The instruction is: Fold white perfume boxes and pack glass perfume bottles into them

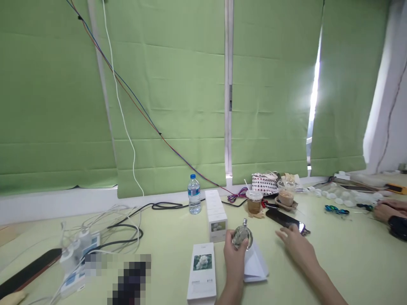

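My left hand (234, 258) is closed around a round clear glass perfume bottle (242, 235), held upright with its metallic spray neck bare at the top. Below the bottle lies a folded white paper or flattened carton (255, 263). To the right, my right hand (295, 245) hovers over the table with its fingers apart and nothing visible in them, just short of a black phone (282, 219). A white box with a flower picture (202, 271) lies left of my left hand. Behind it stands a row of similar white boxes (217, 224).
A water bottle (194, 195), a lidded cup of brown drink (254, 203) and a second cup (286, 194) stand toward the back. Tangled cables and a power strip (76, 271) occupy the left. Another person's hands (389, 209) are at the far right, near blue-green beads (336, 209).
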Demonstrator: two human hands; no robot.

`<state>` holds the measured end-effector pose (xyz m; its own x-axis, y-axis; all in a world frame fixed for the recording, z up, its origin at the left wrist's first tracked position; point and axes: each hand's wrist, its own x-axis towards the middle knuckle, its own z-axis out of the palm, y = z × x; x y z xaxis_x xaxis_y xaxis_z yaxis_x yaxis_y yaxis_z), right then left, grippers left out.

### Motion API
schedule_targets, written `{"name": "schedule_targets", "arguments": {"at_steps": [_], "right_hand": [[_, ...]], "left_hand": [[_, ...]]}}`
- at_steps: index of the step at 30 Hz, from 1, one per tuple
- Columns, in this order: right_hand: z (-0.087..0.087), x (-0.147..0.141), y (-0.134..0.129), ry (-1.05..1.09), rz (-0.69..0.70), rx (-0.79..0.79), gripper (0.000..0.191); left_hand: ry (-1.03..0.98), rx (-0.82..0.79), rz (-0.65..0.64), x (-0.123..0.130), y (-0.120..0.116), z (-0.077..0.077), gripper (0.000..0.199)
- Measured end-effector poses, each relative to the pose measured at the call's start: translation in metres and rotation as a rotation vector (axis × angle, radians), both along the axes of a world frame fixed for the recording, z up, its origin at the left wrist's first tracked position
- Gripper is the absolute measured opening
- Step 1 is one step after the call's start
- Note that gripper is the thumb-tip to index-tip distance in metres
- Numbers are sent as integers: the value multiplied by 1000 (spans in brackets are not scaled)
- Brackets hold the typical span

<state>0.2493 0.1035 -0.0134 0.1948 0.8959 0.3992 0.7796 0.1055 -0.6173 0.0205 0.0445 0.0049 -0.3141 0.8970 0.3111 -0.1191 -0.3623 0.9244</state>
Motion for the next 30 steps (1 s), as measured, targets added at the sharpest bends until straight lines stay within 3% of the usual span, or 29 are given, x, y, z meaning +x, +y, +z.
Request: {"name": "schedule_targets", "arguments": {"at_steps": [2, 5, 7, 11, 13, 22, 30], "right_hand": [[-8, -2, -1, 10, 30, -75, 22], [-6, -10, 3, 73, 106, -47, 16], [4, -18, 6, 169, 206, -19, 24], [33, -43, 1, 631, 501, 43, 40], [43, -54, -5, 749, 566, 72, 42], [53, -66, -27, 503, 704, 84, 36], [50, -70, -36, 376, 624, 178, 27]], "left_hand": [[1, 3, 9, 0, -2, 1, 23], [-4, -6, -6, 0, -3, 1, 24], [-13, -8, -30, 0, -2, 0, 25], [4, -13, -70, 1, 1, -4, 29], [15, -21, -91, 3, 0, -4, 30], [118, 13, -144, 4, -7, -1, 25], [41, 50, -141, 7, -10, -2, 24]]}}
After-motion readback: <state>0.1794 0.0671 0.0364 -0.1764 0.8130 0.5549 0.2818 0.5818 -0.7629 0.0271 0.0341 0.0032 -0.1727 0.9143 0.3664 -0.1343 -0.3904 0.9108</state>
